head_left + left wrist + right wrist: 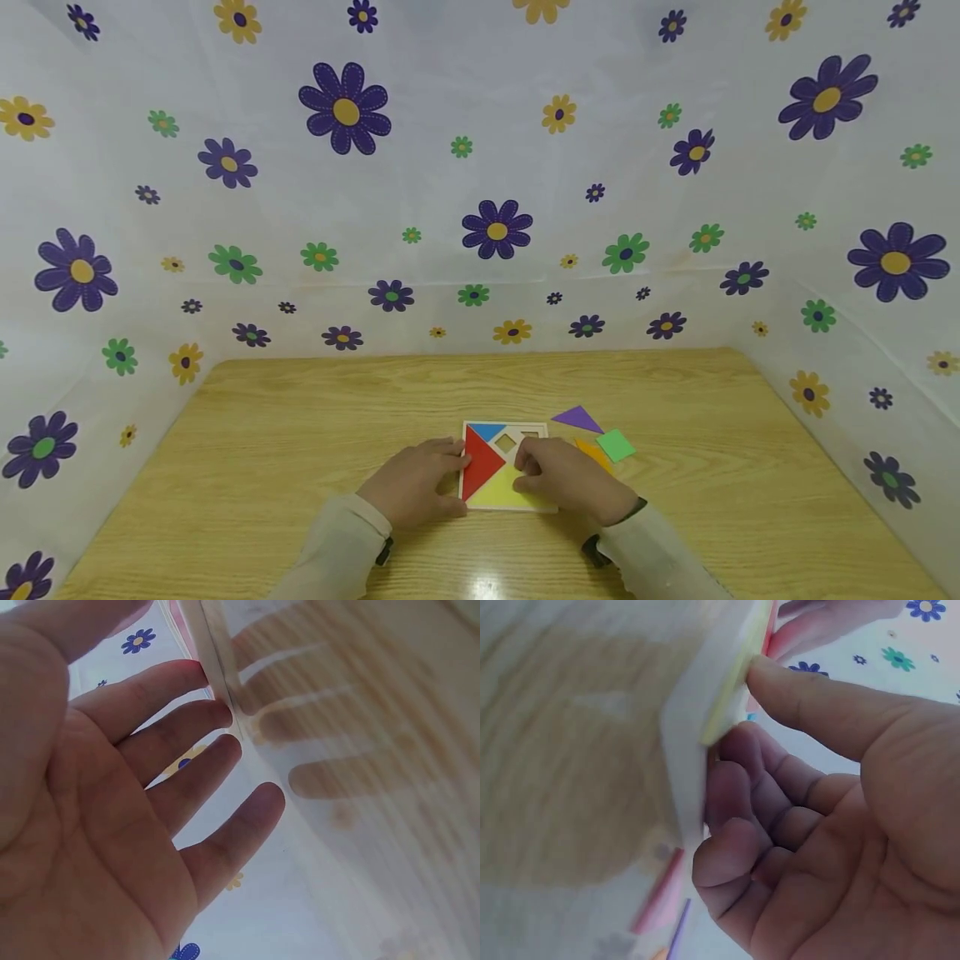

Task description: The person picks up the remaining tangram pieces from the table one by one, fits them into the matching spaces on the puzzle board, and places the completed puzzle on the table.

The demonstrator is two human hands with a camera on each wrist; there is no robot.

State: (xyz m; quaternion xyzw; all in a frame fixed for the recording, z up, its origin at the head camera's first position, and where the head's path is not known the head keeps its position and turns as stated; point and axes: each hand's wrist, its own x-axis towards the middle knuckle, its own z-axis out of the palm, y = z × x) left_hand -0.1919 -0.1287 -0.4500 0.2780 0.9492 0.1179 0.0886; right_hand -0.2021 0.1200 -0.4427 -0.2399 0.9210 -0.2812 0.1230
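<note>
A flat, white-framed tangram board (pixel 543 427) lies on the table. In it sit a red triangle (pixel 480 462), a yellow triangle (pixel 498 493) and a blue triangle (pixel 487 431); a square recess shows bare. My left hand (pixel 416 483) touches the board's left side, fingers nearly straight, palm empty in the left wrist view. My right hand (pixel 573 479) is over the board's right part, hiding some of it. In the right wrist view its thumb touches the yellow triangle (pixel 731 697) and the other fingers curl near its corner; whether they pinch it is unclear.
To the board's right lie a purple triangle (pixel 579 418), a green square (pixel 617 446) and an orange piece (pixel 595 454) partly behind my right hand. A pink piece (pixel 658 896) shows in the right wrist view. Flower-printed white cloth (pixel 420 183) surrounds the wooden table (pixel 300 417).
</note>
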